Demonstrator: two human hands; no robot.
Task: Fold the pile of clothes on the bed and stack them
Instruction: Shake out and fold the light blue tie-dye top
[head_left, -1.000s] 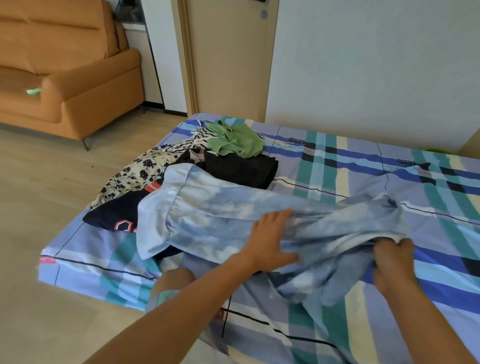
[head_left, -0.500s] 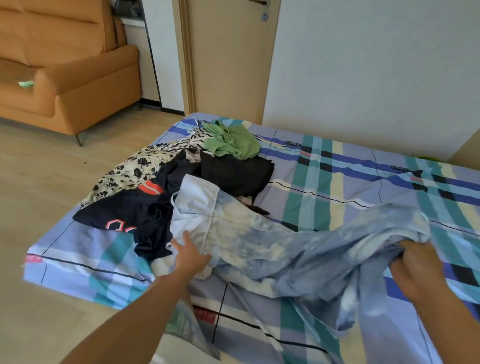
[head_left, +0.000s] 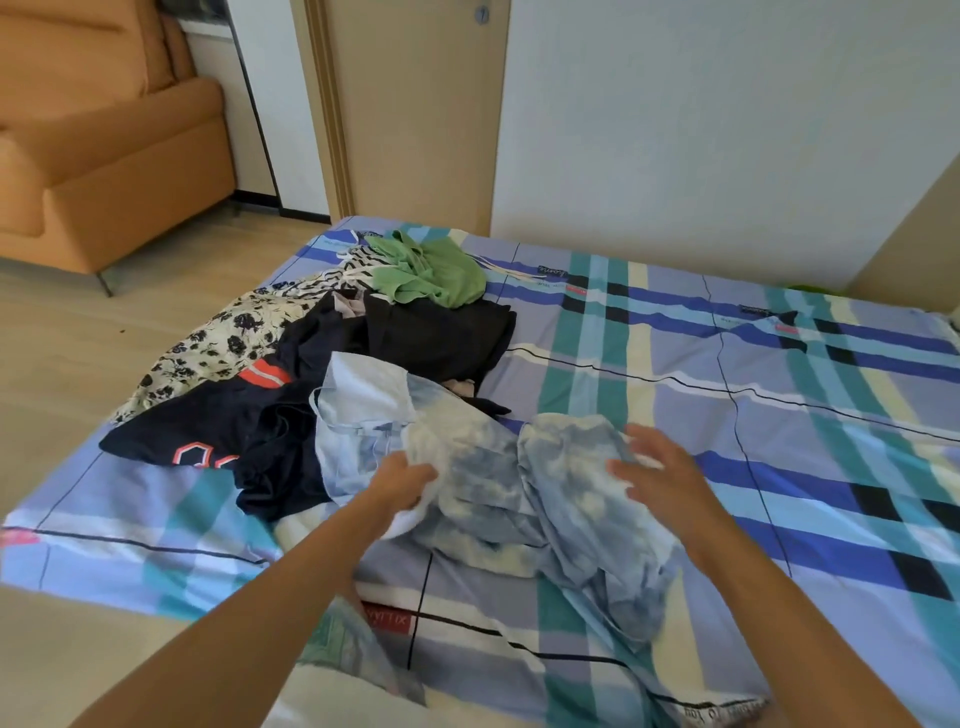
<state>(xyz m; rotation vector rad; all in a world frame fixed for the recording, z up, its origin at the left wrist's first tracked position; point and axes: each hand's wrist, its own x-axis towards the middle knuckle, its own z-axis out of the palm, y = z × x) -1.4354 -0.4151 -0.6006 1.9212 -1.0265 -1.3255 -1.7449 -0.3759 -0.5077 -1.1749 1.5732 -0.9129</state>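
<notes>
A blue-and-white tie-dye garment (head_left: 498, 488) lies crumpled on the plaid bed (head_left: 727, 441) in front of me. My left hand (head_left: 400, 480) grips its pale left part, fingers curled into the cloth. My right hand (head_left: 654, 473) hovers just over the garment's right bunch with fingers spread, holding nothing. Behind it sits the pile: a navy garment with red-white markings (head_left: 218, 426), a black garment (head_left: 436, 332), a floral cream one (head_left: 218, 343) and a green one (head_left: 436, 270) on top at the back.
The bed's left edge drops to a wooden floor (head_left: 67, 353). An orange sofa (head_left: 98, 171) stands at the far left, a door (head_left: 415, 114) and white wall behind the bed. The plaid sheet spreads to the right of the pile.
My right hand has let go of the tie-dye garment and moved left over it. The garment has been bunched together toward the middle. My left hand has closed on its pale left part.
</notes>
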